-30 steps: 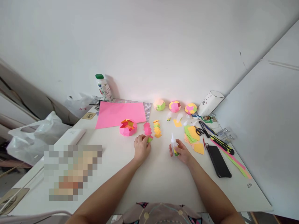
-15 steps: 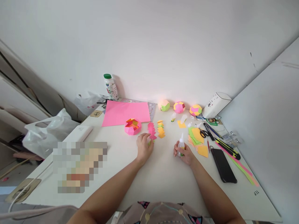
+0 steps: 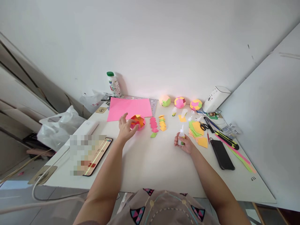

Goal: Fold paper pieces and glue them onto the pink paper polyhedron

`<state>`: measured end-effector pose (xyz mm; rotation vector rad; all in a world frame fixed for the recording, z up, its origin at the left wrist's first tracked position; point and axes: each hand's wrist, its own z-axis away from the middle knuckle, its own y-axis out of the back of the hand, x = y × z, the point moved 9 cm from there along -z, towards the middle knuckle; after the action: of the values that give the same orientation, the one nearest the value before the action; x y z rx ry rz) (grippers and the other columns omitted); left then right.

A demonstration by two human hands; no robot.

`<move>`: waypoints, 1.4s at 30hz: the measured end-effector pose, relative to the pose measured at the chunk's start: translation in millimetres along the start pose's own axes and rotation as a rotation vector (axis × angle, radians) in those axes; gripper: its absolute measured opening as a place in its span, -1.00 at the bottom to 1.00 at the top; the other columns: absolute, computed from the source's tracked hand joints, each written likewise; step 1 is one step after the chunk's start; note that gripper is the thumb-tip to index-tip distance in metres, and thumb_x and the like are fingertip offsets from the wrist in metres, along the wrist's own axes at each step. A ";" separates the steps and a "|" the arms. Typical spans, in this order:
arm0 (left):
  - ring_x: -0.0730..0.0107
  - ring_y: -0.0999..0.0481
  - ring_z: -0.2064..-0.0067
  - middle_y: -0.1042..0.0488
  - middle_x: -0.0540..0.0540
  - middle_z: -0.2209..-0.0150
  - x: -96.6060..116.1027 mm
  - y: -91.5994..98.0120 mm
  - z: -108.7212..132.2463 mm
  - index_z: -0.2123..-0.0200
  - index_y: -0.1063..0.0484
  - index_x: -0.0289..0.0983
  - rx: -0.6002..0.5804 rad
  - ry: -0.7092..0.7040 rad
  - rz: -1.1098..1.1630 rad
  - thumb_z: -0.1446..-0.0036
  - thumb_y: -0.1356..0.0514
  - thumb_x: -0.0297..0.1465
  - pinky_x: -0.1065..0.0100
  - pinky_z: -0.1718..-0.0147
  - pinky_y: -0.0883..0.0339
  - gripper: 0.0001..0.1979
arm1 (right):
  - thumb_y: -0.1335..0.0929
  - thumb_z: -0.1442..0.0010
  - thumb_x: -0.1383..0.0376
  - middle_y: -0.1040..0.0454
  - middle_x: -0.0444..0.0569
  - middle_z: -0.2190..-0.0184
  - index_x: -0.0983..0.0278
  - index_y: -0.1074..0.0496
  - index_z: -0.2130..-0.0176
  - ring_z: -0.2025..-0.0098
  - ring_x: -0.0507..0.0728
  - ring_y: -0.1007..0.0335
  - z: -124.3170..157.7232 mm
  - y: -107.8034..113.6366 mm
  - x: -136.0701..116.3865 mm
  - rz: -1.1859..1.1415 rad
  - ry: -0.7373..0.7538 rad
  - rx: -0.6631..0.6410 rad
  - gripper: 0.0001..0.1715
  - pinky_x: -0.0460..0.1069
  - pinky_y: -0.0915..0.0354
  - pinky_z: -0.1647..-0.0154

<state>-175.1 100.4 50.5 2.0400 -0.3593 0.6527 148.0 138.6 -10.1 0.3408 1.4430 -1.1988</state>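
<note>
Table (image 3: 150,162) white, paper-strewn | wall (image 3: 150,40) white | hands (image 3: 125,129) on paper bowl (image 3: 138,121)

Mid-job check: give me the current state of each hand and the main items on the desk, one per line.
left hand: open, fingers on the paper bowl
paper bowl: unfinished, open top, resting on the table
right hand: closed around the glue bottle
glue bottle: upright, nozzle up
scissors: lying flat, untouched
black phone: flat, screen dark
</note>
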 end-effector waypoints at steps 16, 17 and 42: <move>0.14 -0.19 -0.20 -0.18 -0.20 -0.15 94.9 -12.0 31.1 0.43 -0.38 -0.24 -0.160 -0.176 0.376 -0.17 -0.06 -0.20 0.11 -0.14 -0.20 -0.73 | -0.47 -0.01 0.26 -0.43 -0.18 0.47 0.24 -0.32 0.25 0.45 0.06 -0.41 1.2 -2.4 0.4 0.029 -0.001 0.012 -0.67 0.04 -0.29 0.34; 0.13 -0.20 -0.19 -0.20 -0.21 -0.15 113.1 -19.5 42.8 0.43 -0.39 -0.24 -0.216 -0.225 0.361 -0.17 -0.08 -0.22 0.09 -0.14 -0.19 -0.75 | -0.48 0.00 0.26 -0.43 -0.18 0.48 0.24 -0.32 0.24 0.45 0.07 -0.41 1.6 -1.7 0.9 0.024 -0.008 0.023 -0.66 0.04 -0.30 0.34; 0.02 -0.38 0.06 -0.45 -0.22 0.19 49.9 -81.7 45.7 0.29 -0.48 -0.29 -0.282 0.201 0.100 0.01 -0.19 -0.23 0.10 0.06 -0.23 -0.73 | -0.51 0.05 0.25 -0.45 -0.17 0.50 0.24 -0.33 0.24 0.45 0.03 -0.40 3.3 -0.7 6.9 0.011 -0.049 0.058 -0.60 -0.01 -0.30 0.33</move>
<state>-80.3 104.5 3.1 1.6813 -0.4122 0.8132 147.3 132.8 -15.1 0.3565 1.3648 -1.2338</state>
